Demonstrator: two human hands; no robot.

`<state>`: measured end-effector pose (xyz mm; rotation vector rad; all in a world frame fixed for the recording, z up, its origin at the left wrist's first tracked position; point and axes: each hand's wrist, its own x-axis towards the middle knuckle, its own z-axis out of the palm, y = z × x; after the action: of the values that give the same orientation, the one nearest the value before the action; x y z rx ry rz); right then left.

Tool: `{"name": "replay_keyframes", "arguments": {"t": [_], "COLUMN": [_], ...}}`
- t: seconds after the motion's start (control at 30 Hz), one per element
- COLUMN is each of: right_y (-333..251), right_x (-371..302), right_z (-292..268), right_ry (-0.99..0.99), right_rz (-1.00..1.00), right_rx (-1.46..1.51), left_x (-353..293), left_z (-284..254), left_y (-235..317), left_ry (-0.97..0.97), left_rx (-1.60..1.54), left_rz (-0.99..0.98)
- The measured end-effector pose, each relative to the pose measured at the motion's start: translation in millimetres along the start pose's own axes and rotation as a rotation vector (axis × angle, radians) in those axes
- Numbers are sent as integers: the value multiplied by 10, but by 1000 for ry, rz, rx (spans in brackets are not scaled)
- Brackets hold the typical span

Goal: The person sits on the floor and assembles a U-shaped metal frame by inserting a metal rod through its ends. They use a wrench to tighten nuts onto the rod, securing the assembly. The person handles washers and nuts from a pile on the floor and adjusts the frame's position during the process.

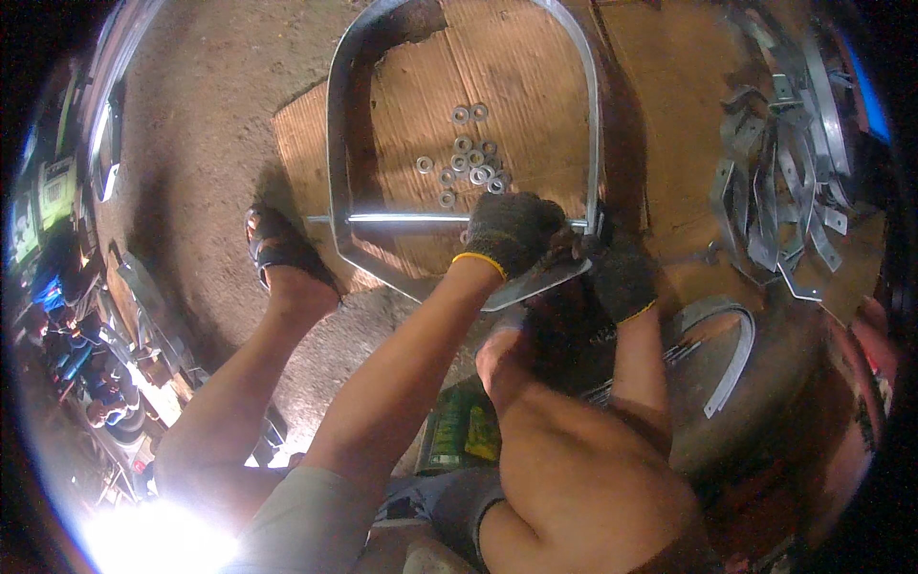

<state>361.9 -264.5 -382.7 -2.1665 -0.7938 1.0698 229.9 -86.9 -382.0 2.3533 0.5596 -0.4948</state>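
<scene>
- Apparently the step in hand is work at the right end of a thin metal rod (pixel 406 219), where it meets a bent metal frame (pixel 339 124); fitting or fastening that end seems the likeliest reading.
- The frame lies on a sheet of cardboard (pixel 516 57), its rounded end far and its angled end near the person. The rod spans it from left to right toward the near end, and its left tip sticks out beyond the frame's left side.
- The person's gloved left hand (pixel 516 232) is bunched over the rod near its right end, fingers curled; whether they grip the rod or a small part cannot be told.
- The gloved right hand (pixel 620 279) is just to the right, at the frame's near right corner. Its fingers are in shadow, so its grip cannot be told either.
- Loose washers (pixel 478 175) lie inside the frame, mostly on the far side of the rod, within easy reach of the left hand.
- The next move probably calls for one hand steadying the frame corner while the other keeps the rod end lined up with it, without knocking the washers or letting the rod slide left.
</scene>
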Motion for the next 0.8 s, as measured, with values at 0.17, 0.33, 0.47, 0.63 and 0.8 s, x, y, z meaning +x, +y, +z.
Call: {"name": "replay_keyframes", "arguments": {"t": [0.17, 0.33, 0.47, 0.63, 0.8], "right_y": [-101, -51, -14, -210, -147], "right_x": [15, 31, 67, 52, 48], "right_z": [14, 75, 81, -20, -41], "right_ry": [-85, -30, -7, -88, -99], "right_rz": [131, 91, 73, 77, 56], "right_rx": [327, 266, -58, 185, 254], "left_x": [-24, -77, -64, 35, 185], "left_z": [53, 54, 55, -9, 60], "left_y": [21, 47, 48, 52, 13], "left_ry": [41, 128, 139, -44, -78], "left_rx": [29, 9, 13, 7, -17], "left_rz": [-18, 3, 6, -48, 27]}}
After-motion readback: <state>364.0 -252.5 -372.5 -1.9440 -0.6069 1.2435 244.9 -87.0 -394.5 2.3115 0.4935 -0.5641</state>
